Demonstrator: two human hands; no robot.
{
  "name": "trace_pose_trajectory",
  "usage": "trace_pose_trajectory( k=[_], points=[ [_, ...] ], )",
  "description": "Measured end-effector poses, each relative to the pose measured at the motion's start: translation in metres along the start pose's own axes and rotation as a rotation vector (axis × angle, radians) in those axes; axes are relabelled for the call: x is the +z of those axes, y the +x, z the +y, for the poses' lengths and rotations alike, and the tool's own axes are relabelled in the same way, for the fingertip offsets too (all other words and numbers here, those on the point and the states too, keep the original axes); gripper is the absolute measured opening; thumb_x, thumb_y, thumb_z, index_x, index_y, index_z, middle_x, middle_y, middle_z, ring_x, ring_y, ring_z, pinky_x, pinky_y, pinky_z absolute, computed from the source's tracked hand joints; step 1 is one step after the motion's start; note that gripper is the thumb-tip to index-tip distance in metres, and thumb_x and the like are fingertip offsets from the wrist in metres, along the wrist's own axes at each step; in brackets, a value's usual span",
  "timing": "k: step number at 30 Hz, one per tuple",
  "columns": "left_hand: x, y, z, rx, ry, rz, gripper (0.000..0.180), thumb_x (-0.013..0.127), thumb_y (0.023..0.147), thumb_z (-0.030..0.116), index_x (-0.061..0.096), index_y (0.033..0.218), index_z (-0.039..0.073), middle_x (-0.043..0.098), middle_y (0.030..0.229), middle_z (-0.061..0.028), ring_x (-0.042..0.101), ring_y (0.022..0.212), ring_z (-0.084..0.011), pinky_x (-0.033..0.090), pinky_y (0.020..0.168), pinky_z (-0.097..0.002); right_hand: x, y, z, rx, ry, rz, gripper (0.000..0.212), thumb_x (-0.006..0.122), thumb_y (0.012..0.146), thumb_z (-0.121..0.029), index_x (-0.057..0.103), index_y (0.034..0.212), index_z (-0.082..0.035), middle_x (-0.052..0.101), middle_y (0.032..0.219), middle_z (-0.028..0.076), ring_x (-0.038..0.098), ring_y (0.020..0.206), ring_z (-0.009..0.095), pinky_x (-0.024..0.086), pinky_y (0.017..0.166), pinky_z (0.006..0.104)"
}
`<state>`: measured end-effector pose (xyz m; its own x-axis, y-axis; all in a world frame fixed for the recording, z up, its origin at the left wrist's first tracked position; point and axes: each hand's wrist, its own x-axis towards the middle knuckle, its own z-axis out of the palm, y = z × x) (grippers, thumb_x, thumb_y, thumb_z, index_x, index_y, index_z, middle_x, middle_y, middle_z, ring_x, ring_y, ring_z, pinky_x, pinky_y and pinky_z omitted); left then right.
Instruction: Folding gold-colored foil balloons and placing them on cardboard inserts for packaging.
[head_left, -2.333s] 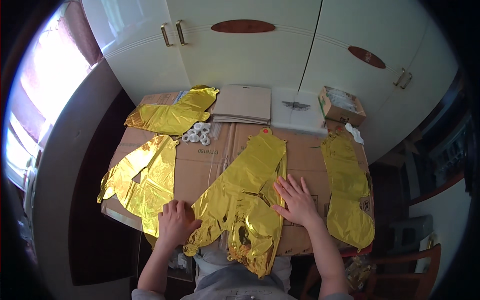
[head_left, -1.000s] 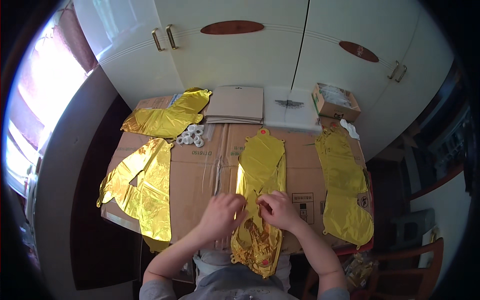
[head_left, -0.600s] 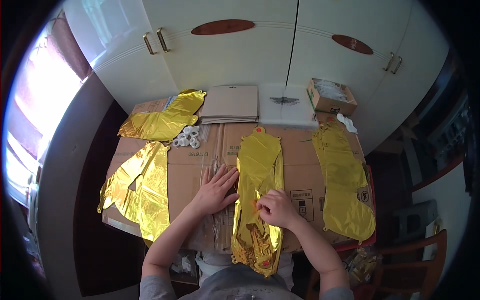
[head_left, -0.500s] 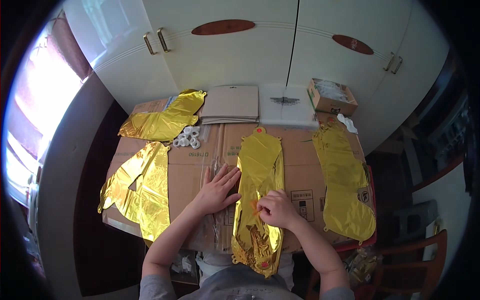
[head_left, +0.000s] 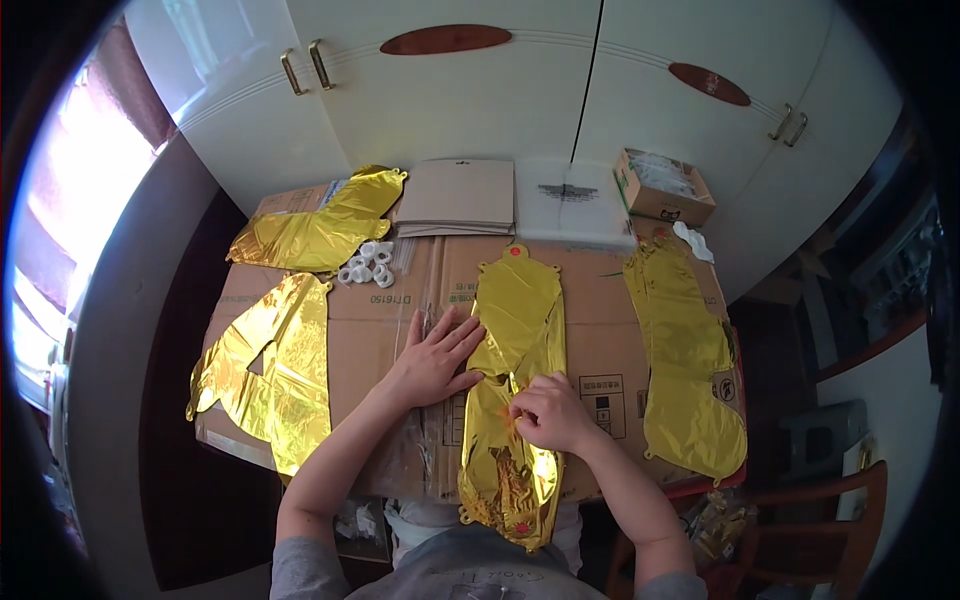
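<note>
A flat gold foil balloon (head_left: 518, 300) lies lengthwise in front of me, with tabs along its edge and a red spot near each end. My left hand (head_left: 430, 365) rests flat with fingers spread, its fingertips and thumb touching the balloon's left edge. Over the balloon's lower middle, my right hand (head_left: 550, 412) is closed, knuckles up. Something orange shows by its fingertips; I cannot tell whether it is a held thing or a reflection. To the left lies an A-shaped gold foil balloon (head_left: 300, 360), and on the right another long gold foil balloon (head_left: 685, 350).
Flattened cardboard (head_left: 385, 335) covers the table. At the back are a folded gold balloon (head_left: 330, 225), white ribbon rolls (head_left: 368, 265), a stack of grey-brown cards (head_left: 455, 195), clear plastic bags (head_left: 575, 210) and a small open box (head_left: 665, 190). A wooden chair (head_left: 850, 530) stands lower right.
The whole view has shifted slightly. Both hands stay in nearly the same places on the middle balloon, the left still spread and the right still closed.
</note>
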<state>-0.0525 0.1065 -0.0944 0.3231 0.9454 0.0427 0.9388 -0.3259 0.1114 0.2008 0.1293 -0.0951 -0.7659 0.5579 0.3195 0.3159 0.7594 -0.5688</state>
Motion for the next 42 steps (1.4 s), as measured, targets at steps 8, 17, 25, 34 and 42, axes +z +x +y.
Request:
trace_pose_trajectory(
  k=[8, 17, 25, 34, 42],
  points=[
    [-0.003, 0.003, -0.005, 0.057, 0.000, -0.034, 0.116, 0.059, 0.065, 0.083, 0.028, 0.153, 0.014, 0.028, 0.158, -0.0119, 0.018, 0.147, -0.0401, 0.010, 0.113, -0.0683, 0.000, -0.001, 0.003, 0.015, 0.064, -0.020, 0.009, 0.060, 0.068, -0.006, 0.065, 0.074, -0.010, 0.060, 0.064, 0.002, 0.058, 0.074, 0.020, 0.040, 0.076, 0.0341],
    [-0.011, 0.005, -0.004, 0.059, 0.041, -0.093, 0.118, 0.061, 0.066, 0.081, 0.023, 0.154, 0.012, 0.024, 0.160, -0.0114, 0.016, 0.147, -0.0409, 0.011, 0.112, -0.0686, -0.001, -0.001, 0.004, 0.027, 0.067, -0.027, 0.011, 0.058, 0.069, -0.005, 0.065, 0.077, -0.010, 0.060, 0.066, 0.004, 0.060, 0.077, 0.022, 0.041, 0.080, 0.0350],
    [-0.005, 0.012, 0.004, 0.142, 0.067, 0.067, 0.068, 0.049, 0.094, 0.052, 0.034, 0.150, 0.016, 0.034, 0.155, -0.0030, 0.024, 0.147, -0.0304, 0.007, 0.116, -0.0642, 0.000, -0.001, 0.004, 0.021, 0.044, -0.022, 0.014, 0.058, 0.069, -0.003, 0.066, 0.078, -0.010, 0.061, 0.067, 0.004, 0.060, 0.076, 0.022, 0.042, 0.079, 0.0344],
    [0.003, 0.012, -0.013, 0.067, 0.092, 0.045, 0.065, 0.046, 0.095, 0.053, 0.036, 0.150, 0.020, 0.037, 0.154, 0.0017, 0.024, 0.147, -0.0286, 0.009, 0.116, -0.0640, 0.000, -0.001, 0.002, 0.009, 0.052, -0.011, 0.015, 0.058, 0.069, -0.003, 0.067, 0.078, -0.009, 0.059, 0.065, 0.004, 0.059, 0.074, 0.022, 0.042, 0.078, 0.0341],
    [-0.003, 0.013, -0.014, 0.014, 0.054, 0.035, 0.080, 0.052, 0.090, 0.057, 0.032, 0.150, 0.010, 0.033, 0.156, -0.0098, 0.021, 0.148, -0.0308, 0.009, 0.115, -0.0645, 0.002, -0.002, 0.005, 0.015, 0.077, 0.032, 0.016, 0.057, 0.070, -0.002, 0.066, 0.080, -0.009, 0.057, 0.065, 0.004, 0.058, 0.073, 0.022, 0.043, 0.078, 0.0345]
  ],
)
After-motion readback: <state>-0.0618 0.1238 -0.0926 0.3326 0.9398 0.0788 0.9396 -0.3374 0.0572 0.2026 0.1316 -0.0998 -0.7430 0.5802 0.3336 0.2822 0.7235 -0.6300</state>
